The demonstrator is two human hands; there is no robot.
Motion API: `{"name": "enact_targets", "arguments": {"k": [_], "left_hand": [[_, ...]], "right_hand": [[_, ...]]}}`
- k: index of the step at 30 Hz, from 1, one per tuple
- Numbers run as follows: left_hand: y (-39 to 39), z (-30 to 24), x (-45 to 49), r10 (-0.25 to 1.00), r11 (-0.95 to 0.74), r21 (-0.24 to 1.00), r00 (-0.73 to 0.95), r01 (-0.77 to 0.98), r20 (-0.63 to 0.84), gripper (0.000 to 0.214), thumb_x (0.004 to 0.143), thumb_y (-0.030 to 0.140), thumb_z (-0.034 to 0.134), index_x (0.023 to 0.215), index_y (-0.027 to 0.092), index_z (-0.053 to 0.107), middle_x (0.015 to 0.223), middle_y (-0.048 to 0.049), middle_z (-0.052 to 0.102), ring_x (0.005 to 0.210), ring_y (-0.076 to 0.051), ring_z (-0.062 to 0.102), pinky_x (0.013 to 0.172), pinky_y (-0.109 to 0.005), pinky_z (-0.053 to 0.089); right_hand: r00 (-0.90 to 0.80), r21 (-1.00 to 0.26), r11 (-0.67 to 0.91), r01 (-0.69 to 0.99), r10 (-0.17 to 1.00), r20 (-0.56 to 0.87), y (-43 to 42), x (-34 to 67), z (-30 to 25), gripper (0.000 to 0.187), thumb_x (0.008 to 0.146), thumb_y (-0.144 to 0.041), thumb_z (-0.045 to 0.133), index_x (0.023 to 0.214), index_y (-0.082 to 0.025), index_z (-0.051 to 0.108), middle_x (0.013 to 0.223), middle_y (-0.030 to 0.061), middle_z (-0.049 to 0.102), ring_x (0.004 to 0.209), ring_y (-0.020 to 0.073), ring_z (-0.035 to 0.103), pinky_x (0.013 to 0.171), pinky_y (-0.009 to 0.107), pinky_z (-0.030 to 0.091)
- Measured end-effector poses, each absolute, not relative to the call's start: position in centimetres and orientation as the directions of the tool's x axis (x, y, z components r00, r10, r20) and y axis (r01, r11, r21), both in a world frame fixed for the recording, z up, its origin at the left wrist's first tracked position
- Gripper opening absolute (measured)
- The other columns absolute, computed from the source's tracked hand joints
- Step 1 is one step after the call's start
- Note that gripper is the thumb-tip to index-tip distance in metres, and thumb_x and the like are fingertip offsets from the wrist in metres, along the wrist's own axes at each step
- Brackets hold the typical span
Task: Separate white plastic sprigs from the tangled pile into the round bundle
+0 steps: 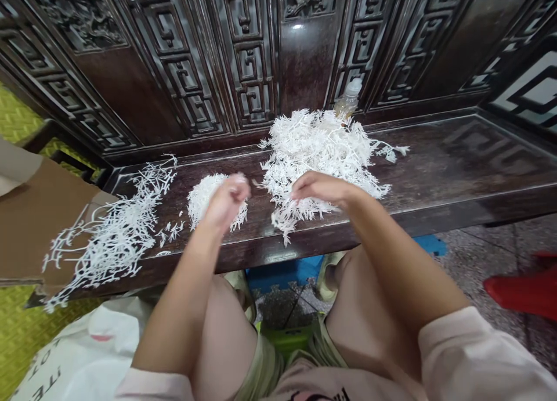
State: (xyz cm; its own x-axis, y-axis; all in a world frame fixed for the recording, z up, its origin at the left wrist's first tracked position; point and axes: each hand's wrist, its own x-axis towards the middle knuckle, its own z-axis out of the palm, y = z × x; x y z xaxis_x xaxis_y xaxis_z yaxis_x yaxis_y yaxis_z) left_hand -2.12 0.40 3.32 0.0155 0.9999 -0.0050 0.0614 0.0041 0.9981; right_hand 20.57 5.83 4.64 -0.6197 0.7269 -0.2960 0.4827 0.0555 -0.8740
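Observation:
My right hand (322,187) has its fingers closed at the front of a big heap of white branched plastic pieces (324,145). From its fingertips hangs a white plastic sprig (284,220), over the bench's front edge. Slightly blurred, my left hand (230,197) is closed above a smaller pile of short white pieces (204,195); whatever it pinches is too small or hidden to tell. Farther left, long bare white stems (117,238) lie tangled, with a few loose bits (172,231) beside them.
The dark wooden bench (435,169) has a carved back (307,64). A clear bottle with a white cap (349,96) stands behind the big heap. Cardboard (39,215) and a white printed sack (91,343) are at the left. A red object (522,288) is at the right.

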Motion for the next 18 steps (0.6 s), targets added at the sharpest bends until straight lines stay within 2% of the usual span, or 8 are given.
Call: {"name": "enact_targets", "arguments": {"k": [2, 4, 7, 11, 13, 15, 18], "left_hand": [[1.0, 3.3, -4.6, 0.989, -0.103, 0.991, -0.111, -0.081, 0.094, 0.026, 0.076, 0.028, 0.038, 0.053, 0.018, 0.032, 0.054, 0.0029, 0.028, 0.049, -0.007, 0.031, 0.056, -0.023, 0.035], [1.9, 2.3, -6.5, 0.988, -0.025, 0.997, -0.154, -0.077, 0.013, 0.021, 0.073, 0.028, 0.043, 0.056, 0.017, 0.036, 0.056, 0.0029, 0.033, 0.049, -0.006, 0.032, 0.051, -0.021, 0.032], [3.3, -0.2, -7.8, 0.954, 0.180, 0.982, -0.256, 0.060, -0.159, 0.018, 0.069, 0.031, 0.048, 0.061, 0.016, 0.044, 0.058, 0.0024, 0.041, 0.046, -0.006, 0.032, 0.047, -0.021, 0.027], [4.4, -3.1, -8.6, 0.886, 0.310, 0.905, -0.435, 0.292, -0.163, 0.017, 0.069, 0.032, 0.045, 0.065, 0.016, 0.050, 0.059, 0.0001, 0.045, 0.051, -0.009, 0.038, 0.052, -0.023, 0.031], [4.4, -3.7, -9.0, 0.870, 0.356, 0.798, -0.485, 0.486, -0.093, 0.015, 0.067, 0.029, 0.047, 0.074, 0.017, 0.053, 0.067, -0.0033, 0.050, 0.061, -0.015, 0.046, 0.060, -0.027, 0.034], [4.2, -3.9, -9.3, 0.862, 0.391, 0.625, -0.507, 0.676, 0.009, 0.022, 0.066, 0.027, 0.049, 0.085, 0.019, 0.054, 0.083, -0.0085, 0.053, 0.079, -0.022, 0.050, 0.069, -0.033, 0.036], [3.8, -3.7, -9.1, 0.868, 0.414, 0.393, -0.486, 0.821, 0.101, 0.029, 0.067, 0.029, 0.050, 0.094, 0.021, 0.055, 0.106, -0.0139, 0.048, 0.099, -0.033, 0.044, 0.079, -0.044, 0.032]], "right_hand": [[-0.459, -0.842, 0.023, 0.538, 0.846, -0.270, 6.7, 22.2, 4.3, 0.017, 0.065, -0.033, 0.060, 0.066, -0.017, 0.064, 0.081, 0.0066, 0.063, 0.083, 0.0177, 0.053, 0.080, 0.035, 0.034], [-0.429, -0.844, 0.010, 0.537, 0.864, -0.263, 7.3, 22.9, 3.8, 0.018, 0.064, -0.034, 0.060, 0.068, -0.016, 0.064, 0.083, 0.0071, 0.063, 0.084, 0.0184, 0.052, 0.079, 0.033, 0.035], [-0.554, -0.829, 0.048, 0.558, 0.765, -0.329, 7.0, 22.1, 3.3, 0.019, 0.066, -0.034, 0.059, 0.069, -0.015, 0.064, 0.081, 0.0062, 0.062, 0.080, 0.0164, 0.052, 0.075, 0.030, 0.035], [-0.646, -0.819, 0.095, 0.566, 0.668, -0.370, 5.8, 20.1, 3.2, 0.023, 0.069, -0.037, 0.055, 0.066, -0.015, 0.059, 0.064, 0.0014, 0.054, 0.062, 0.0111, 0.045, 0.062, 0.026, 0.033], [-0.675, -0.836, 0.107, 0.538, 0.648, -0.352, 5.4, 19.5, 3.0, 0.024, 0.071, -0.038, 0.053, 0.066, -0.015, 0.056, 0.059, -0.0010, 0.048, 0.055, 0.0091, 0.040, 0.057, 0.024, 0.031], [-0.699, -0.859, 0.102, 0.502, 0.633, -0.333, 5.4, 19.0, 2.7, 0.024, 0.072, -0.038, 0.052, 0.069, -0.015, 0.055, 0.058, -0.0021, 0.046, 0.054, 0.0082, 0.038, 0.055, 0.023, 0.031], [-0.698, -0.889, 0.055, 0.455, 0.642, -0.318, 5.6, 18.5, 2.3, 0.020, 0.074, -0.034, 0.051, 0.073, -0.014, 0.055, 0.058, -0.0017, 0.047, 0.053, 0.0077, 0.038, 0.055, 0.023, 0.031]]}}
